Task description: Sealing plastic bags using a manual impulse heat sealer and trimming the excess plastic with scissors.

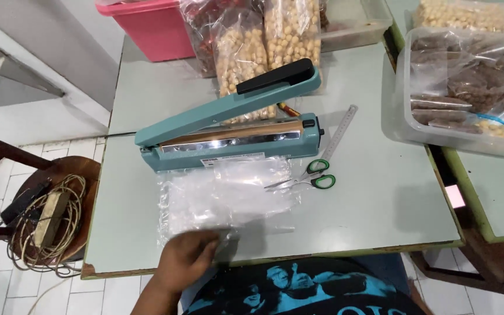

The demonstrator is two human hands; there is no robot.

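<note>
My left hand [186, 261] rests at the near edge of the pale table [380, 204], its fingers on the lower edge of a stack of clear plastic bags [223, 195]. Whether the fingers pinch a bag is blurred. Behind the bags stands a teal heat sealer [228, 137] with its black-handled arm raised. Green-handled scissors [307, 178] lie just right of the bags, and a metal ruler [340, 135] lies beside the sealer. My right hand is out of sight.
Clear bags of round pale snacks [269, 41] and a pink tub [153, 26] stand at the table's back. A clear bin of packed brown snacks [468, 87] sits on a second table at right. A wooden chair with coiled cable [51, 219] is at left.
</note>
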